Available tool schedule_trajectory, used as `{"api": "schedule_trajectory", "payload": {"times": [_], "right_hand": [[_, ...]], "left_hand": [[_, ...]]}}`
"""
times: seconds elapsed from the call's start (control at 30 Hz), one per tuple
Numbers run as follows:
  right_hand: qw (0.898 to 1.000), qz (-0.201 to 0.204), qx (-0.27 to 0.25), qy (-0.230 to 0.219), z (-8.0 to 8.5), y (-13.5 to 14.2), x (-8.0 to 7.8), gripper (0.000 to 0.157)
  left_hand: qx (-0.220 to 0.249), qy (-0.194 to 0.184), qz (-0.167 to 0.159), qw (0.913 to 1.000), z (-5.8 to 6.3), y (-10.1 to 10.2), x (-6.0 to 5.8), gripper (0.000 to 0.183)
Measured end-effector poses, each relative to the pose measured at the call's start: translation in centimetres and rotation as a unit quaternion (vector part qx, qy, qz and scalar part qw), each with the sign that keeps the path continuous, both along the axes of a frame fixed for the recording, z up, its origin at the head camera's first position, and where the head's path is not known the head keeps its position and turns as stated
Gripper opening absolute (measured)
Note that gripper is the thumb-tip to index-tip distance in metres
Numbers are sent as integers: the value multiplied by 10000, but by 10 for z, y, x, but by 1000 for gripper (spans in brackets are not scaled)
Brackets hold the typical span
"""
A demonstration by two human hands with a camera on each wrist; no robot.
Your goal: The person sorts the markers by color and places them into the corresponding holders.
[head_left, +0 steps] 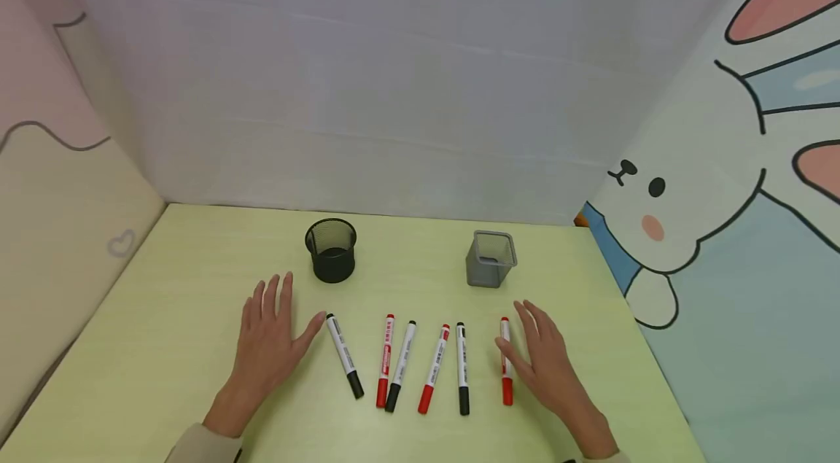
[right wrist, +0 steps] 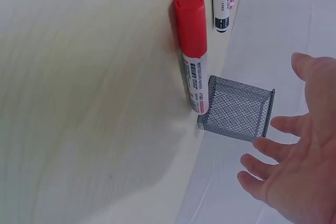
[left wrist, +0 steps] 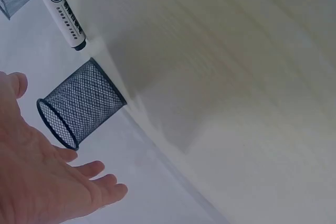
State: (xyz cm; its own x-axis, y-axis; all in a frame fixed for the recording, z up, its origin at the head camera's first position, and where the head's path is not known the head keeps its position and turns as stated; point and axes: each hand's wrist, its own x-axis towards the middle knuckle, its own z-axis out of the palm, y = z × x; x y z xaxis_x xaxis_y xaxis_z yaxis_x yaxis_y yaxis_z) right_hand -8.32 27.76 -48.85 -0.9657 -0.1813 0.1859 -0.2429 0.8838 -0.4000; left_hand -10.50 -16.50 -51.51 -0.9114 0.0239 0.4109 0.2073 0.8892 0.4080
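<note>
My left hand (head_left: pixel 265 350) is spread with straight fingers, holding nothing, its thumb tip close to the upper end of a black-capped whiteboard marker (head_left: pixel 344 357). On the other side, my right hand (head_left: pixel 551 361) has loosely extended fingers and holds nothing. Its thumb overlaps a red-capped marker (head_left: pixel 507 390) in the head view; the right wrist view shows that marker (right wrist: pixel 193 40) apart from the hand. Between the hands lie a red marker (head_left: pixel 386 361), a black one (head_left: pixel 402 364), another red one (head_left: pixel 434 370) and another black one (head_left: pixel 462 368), caps toward me.
Behind the left hand stands a round black mesh pen holder (head_left: pixel 333 267). A square grey mesh holder (head_left: pixel 487 275) stands behind the markers on the right. The pale yellow table (head_left: pixel 164 317) meets a white cloth backdrop (head_left: pixel 367 84), with a rabbit-printed sheet (head_left: pixel 722 288) along its right side.
</note>
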Motion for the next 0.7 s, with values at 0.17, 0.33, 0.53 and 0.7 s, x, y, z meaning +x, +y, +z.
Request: {"api": "schedule_trajectory", "payload": {"times": [0.17,0.33,0.53,0.7], "right_hand": [[9989,-7,-402,229,4,-5,-2,65],[9965,-276,-730,-289,11,-16,0,58],[9942,-96,-1036,-284,13,-27,3,52],[9906,-202,-1239,-551,15,-35,5,51]], "left_hand": [[380,-163,-17,9991,2,3,-9,85],[848,-542,-8,9949,5,8,-16,78],[1466,-956,55,9845,8,11,-28,73],[1903,-1362,228,9720,7,14,-37,73]]}}
